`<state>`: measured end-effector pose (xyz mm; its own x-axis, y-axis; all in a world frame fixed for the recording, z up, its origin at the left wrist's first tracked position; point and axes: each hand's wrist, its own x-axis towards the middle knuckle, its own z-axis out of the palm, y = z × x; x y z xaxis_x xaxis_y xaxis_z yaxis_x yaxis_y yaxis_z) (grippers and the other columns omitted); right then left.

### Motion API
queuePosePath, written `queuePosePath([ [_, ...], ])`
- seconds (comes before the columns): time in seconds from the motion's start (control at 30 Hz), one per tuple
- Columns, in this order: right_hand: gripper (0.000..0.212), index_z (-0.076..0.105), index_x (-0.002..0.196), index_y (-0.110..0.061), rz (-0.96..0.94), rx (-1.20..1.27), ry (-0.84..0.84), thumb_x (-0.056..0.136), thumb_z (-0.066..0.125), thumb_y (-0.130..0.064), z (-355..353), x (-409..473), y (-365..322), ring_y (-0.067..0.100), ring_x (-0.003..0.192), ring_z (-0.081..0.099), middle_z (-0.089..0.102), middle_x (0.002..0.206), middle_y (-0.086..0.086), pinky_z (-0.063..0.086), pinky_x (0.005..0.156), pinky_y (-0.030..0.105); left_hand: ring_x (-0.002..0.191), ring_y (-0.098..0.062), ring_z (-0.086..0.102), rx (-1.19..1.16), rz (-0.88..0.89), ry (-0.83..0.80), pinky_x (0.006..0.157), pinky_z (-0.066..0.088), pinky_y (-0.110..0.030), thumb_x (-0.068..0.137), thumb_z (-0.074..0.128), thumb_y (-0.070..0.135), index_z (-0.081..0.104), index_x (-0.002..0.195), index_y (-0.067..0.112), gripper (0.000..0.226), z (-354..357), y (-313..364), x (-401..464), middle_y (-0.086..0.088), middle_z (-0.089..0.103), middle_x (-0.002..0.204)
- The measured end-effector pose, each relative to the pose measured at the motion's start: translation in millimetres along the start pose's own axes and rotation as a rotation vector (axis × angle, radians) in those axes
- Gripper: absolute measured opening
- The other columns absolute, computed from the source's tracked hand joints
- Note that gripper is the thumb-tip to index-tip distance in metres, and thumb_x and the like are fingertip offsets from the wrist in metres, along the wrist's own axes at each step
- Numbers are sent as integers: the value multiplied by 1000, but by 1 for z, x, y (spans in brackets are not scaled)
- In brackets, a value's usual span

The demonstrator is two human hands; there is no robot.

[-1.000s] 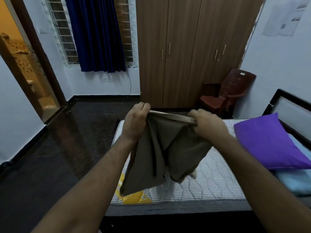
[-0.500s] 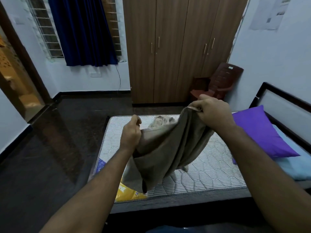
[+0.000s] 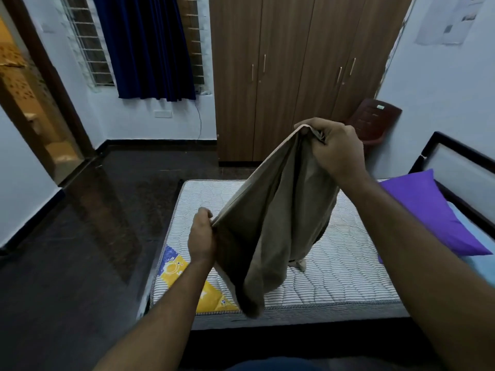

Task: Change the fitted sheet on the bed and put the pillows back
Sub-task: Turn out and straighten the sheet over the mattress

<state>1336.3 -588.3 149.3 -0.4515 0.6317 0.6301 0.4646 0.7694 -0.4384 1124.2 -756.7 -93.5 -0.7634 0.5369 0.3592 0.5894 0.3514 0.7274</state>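
1. Both forearms reach out over the foot of the bed, and a dark blue strip at the bottom edge is cut off, too little to identify.
2. The left hand point(image 3: 202, 238) has dropped lower than half a second ago; its fingers pinch the hem of the olive-brown fitted sheet point(image 3: 270, 231) above the near left part of the mattress point(image 3: 348, 274).
3. The right hand point(image 3: 336, 147) has lifted higher and further from the left one, fingers curled round a bunched edge, so the hem between the two hands now runs taut and slanted.
4. The sheet hangs in folds over the bare quilted mattress, hiding its middle; one tip touches the ticking.
5. A purple pillow point(image 3: 426, 212) lies at the right by the headboard point(image 3: 460, 164), on pale blue bedding that is cut off by the frame.
6. Behind, the right hand hides part of a brown chair point(image 3: 375, 116) beside the wardrobe point(image 3: 294, 62).
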Motion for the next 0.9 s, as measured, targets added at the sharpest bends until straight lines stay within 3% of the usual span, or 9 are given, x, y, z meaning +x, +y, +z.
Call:
queuePosePath([
  [0.2, 33, 77, 100, -23, 280, 538, 226, 86, 49, -17, 16, 34, 1, 1, 86, 68, 75, 88, -12, 52, 78, 23, 113, -32, 57, 560, -315, -376, 85, 49, -44, 95, 52, 16, 44, 113, 15, 20, -20, -67, -40, -11, 55, 121],
  [0.3, 28, 75, 99, -14, 536, 799, 143, 93, 49, -6, 36, 46, 9, 8, 76, 64, 69, 82, -4, 54, 71, 25, 114, -31, 62, 630, -269, -418, 86, 49, -39, 96, 49, 19, 41, 129, 18, 34, -36, -87, -53, -8, 61, 123],
  [0.37, 26, 72, 102, -11, 659, 890, 112, 97, 47, -5, 49, 46, 13, 11, 75, 64, 66, 81, 0, 56, 70, 26, 101, -33, 66, 628, -316, -433, 79, 54, -37, 90, 56, 15, 45, 122, 18, 34, -45, -103, -45, -9, 66, 110],
  [0.43, 25, 71, 100, -17, 784, 954, 89, 102, 47, -11, 61, 42, 17, 13, 74, 63, 65, 80, -1, 56, 66, 24, 80, -33, 65, 382, -535, -383, 59, 55, -33, 86, 61, 4, 54, 105, 17, 24, -54, -119, -36, -14, 65, 96],
  [0.53, 25, 69, 94, -25, 968, 1040, 21, 103, 48, -16, 80, 36, 27, 18, 85, 70, 69, 88, 1, 60, 70, 30, 47, -19, 49, -418, -859, -162, 34, 32, -16, 95, 43, -12, 61, 89, 13, 32, -69, -119, -28, -16, 60, 80],
  [0.6, 27, 69, 100, -26, 1036, 1136, 13, 101, 47, -10, 97, 30, 34, 20, 82, 70, 68, 87, 1, 59, 66, 31, 52, -13, 60, -886, -885, -22, 37, 43, -16, 99, 35, -14, 66, 96, 16, 43, -82, -107, -21, -8, 68, 80],
  [0.7, 26, 64, 113, -24, 1047, 1220, 38, 106, 43, -12, 118, 18, 38, 13, 74, 61, 62, 85, 0, 54, 57, 24, 78, -14, 75, -1369, -805, 134, 71, 61, -20, 101, 33, -12, 80, 84, 12, 55, -96, -92, -14, -6, 77, 87],
  [0.8, 24, 59, 125, -28, 1037, 1253, 38, 109, 42, -20, 132, 4, 42, 11, 87, 62, 62, 99, -2, 56, 65, 27, 88, -16, 75, -1454, -719, 164, 87, 59, -23, 100, 34, -10, 82, 79, 9, 56, -98, -88, -16, -11, 78, 92],
  [0.9, 20, 63, 118, -33, 1035, 1245, 40, 107, 48, -24, 138, -2, 48, 15, 107, 62, 64, 114, -2, 56, 89, 36, 80, -10, 74, -1300, -703, 169, 78, 59, -18, 100, 44, -11, 73, 93, 3, 32, -95, -81, -19, -4, 77, 82],
])
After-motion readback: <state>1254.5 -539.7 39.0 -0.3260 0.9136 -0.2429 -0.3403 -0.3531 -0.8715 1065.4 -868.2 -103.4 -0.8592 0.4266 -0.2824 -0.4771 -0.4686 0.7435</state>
